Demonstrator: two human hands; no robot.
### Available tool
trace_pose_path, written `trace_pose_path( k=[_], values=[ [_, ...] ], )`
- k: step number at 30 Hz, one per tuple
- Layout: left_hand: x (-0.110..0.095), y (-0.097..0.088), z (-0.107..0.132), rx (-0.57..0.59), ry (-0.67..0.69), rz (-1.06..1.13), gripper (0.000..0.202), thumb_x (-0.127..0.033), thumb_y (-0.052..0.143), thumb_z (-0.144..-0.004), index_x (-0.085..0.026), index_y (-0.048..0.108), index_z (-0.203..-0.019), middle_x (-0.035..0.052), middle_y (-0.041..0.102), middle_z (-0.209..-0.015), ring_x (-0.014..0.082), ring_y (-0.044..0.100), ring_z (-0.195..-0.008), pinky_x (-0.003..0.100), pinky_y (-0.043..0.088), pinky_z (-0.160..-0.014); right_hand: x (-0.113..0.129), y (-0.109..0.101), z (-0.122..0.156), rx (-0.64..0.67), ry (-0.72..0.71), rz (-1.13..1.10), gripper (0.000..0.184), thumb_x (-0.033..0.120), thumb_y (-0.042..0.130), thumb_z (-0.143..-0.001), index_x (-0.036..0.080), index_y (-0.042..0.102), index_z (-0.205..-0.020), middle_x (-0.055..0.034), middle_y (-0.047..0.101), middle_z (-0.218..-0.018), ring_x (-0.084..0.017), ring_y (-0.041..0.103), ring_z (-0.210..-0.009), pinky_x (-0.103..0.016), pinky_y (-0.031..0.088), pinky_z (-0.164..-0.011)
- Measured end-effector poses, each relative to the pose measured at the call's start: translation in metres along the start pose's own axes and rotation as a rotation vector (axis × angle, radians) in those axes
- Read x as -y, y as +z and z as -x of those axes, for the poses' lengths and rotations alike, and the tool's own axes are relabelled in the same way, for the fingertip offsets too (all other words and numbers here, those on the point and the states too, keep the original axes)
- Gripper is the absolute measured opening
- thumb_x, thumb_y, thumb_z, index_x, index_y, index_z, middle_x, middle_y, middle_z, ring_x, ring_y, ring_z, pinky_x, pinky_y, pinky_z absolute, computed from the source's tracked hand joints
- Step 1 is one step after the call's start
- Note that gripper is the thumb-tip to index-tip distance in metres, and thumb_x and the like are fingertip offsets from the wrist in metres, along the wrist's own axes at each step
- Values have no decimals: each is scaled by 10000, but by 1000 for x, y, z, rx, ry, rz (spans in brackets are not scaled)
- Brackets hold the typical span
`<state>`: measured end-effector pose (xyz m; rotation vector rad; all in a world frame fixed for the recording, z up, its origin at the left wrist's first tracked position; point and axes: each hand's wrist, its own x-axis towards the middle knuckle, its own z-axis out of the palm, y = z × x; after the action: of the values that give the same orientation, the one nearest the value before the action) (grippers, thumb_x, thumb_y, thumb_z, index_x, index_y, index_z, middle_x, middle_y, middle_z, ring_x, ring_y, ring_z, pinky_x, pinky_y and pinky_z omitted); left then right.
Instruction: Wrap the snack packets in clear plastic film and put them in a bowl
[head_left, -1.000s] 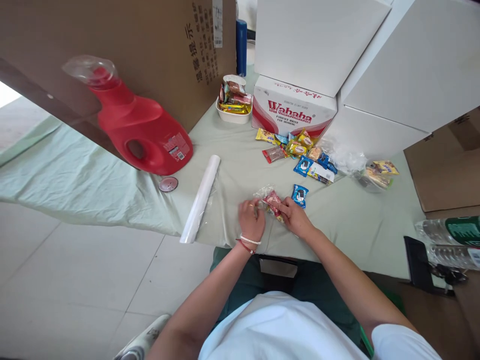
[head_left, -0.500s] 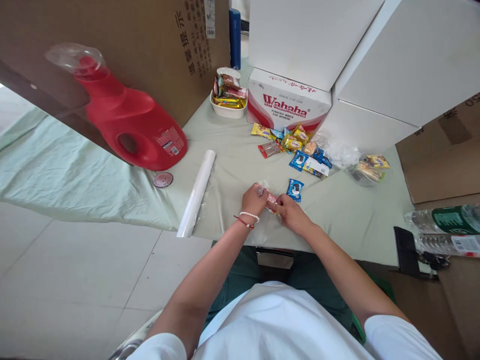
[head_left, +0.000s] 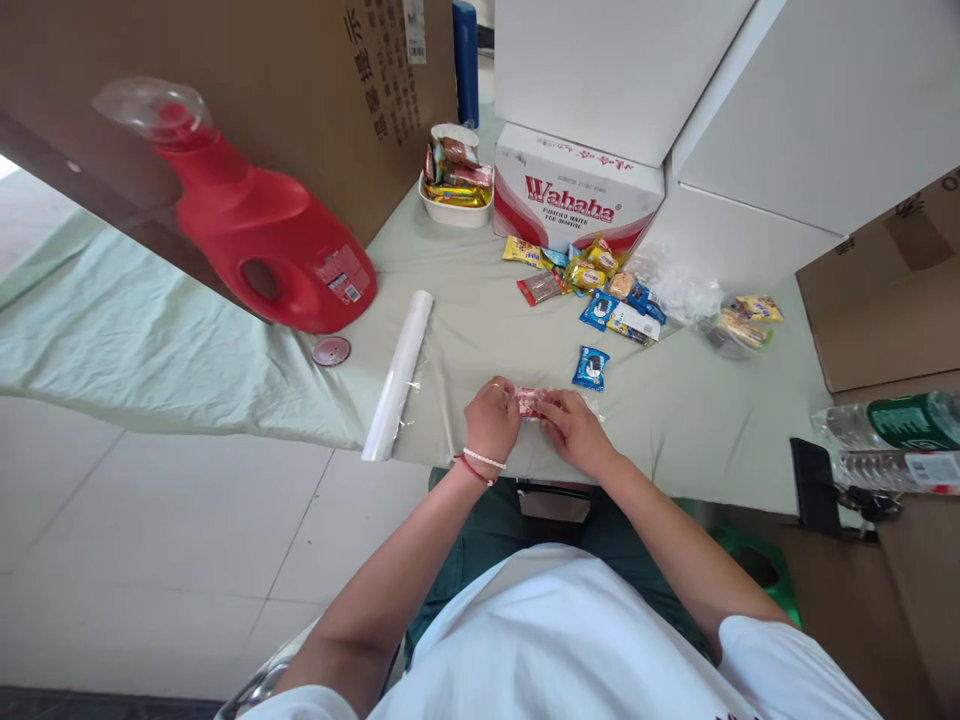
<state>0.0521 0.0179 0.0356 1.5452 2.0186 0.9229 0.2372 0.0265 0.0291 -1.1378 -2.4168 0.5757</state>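
Left hand [head_left: 491,420] and right hand [head_left: 574,430], fingers pinched nearly closed, grip opposite ends of a small red-and-white, film-wrapped rectangular packet [head_left: 529,402]; a blue square plastic packet [head_left: 591,368] lies just beyond the right fingers.

Head-worn single view, pointed forward and down. Left hand [head_left: 491,420] and right hand [head_left: 576,432] are seen from above at middle range; table [head_left: 701,410] is framed beyond them, floor [head_left: 187,510] to their left, torso [head_left: 540,640] nearest lens.
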Motion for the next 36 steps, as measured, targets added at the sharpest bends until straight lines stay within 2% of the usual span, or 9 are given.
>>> trace_pose_path(
  k=[8,13,16,18,22,25,30,33,36],
  values=[
    [-9,15,28,114,361,-134,318,-172,462,-972,-156,684,-1200,146,684,-1162,249,667,-1137,358,545,-950,-2,0,9,-24,26,-162,413,142,469,-978,236,696,-1311,-120,662,-1350,-262,595,-1216,-466,496,-1066],
    [-10,13,40,137,422,-323,351,-206,500,-968,-160,685,-1263,182,695,-1213,338,602,-1233,469,470,-987,-15,-10,23,-319,432,-48,349,356,579,-987,210,697,-1282,-183,594,-1350,-321,562,-1214,-528,506,-1038],
    [-9,14,42,111,425,-316,367,-187,482,-973,-182,690,-1276,173,715,-1228,335,567,-1313,481,404,-1031,-20,-12,33,-256,527,99,314,376,757,-847,203,744,-1110,-205,559,-1387,-399,459,-1296,-617,421,-1097],
    [-7,16,43,118,428,-307,367,-194,457,-990,-190,696,-1269,165,731,-1196,322,585,-1299,470,385,-1020,-18,-18,34,-191,521,70,175,333,724,-860,213,731,-987,-181,588,-1338,-370,492,-1267,-567,426,-1093],
    [-1,22,43,154,429,-297,399,-185,441,-995,-174,691,-1306,178,736,-1230,320,615,-1277,462,391,-976,-1,-30,2,-147,513,-94,160,322,555,-979,232,685,-1005,-79,673,-1005,-250,628,-959,-374,495,-903],
    [0,23,42,160,450,-278,410,-126,445,-961,-161,725,-1258,190,718,-1316,323,607,-1318,465,415,-990,20,-28,-45,-31,453,-69,157,234,541,-980,216,689,-1029,-72,688,-990,-232,635,-944,-325,473,-863],
    [10,-5,52,168,554,-232,335,-133,556,-841,-169,776,-1092,192,727,-1289,344,574,-1383,513,408,-1147,57,-5,-90,279,477,132,246,242,484,-1041,173,689,-1157,-138,633,-1141,-237,630,-901,-348,480,-841],
    [35,-31,65,151,602,-180,374,-121,536,-838,-257,755,-1109,104,757,-1251,299,614,-1339,552,310,-1258,68,9,-83,236,392,262,327,425,528,-1053,166,667,-1196,-169,587,-1240,-291,590,-1057,-413,485,-932],
    [69,-47,73,59,554,-139,265,-163,549,-867,-306,733,-993,47,795,-1121,293,666,-1248,575,380,-1208,68,20,-70,173,302,364,425,563,653,-972,195,661,-1184,-158,576,-1231,-330,510,-1159,-463,479,-974]
  ],
)
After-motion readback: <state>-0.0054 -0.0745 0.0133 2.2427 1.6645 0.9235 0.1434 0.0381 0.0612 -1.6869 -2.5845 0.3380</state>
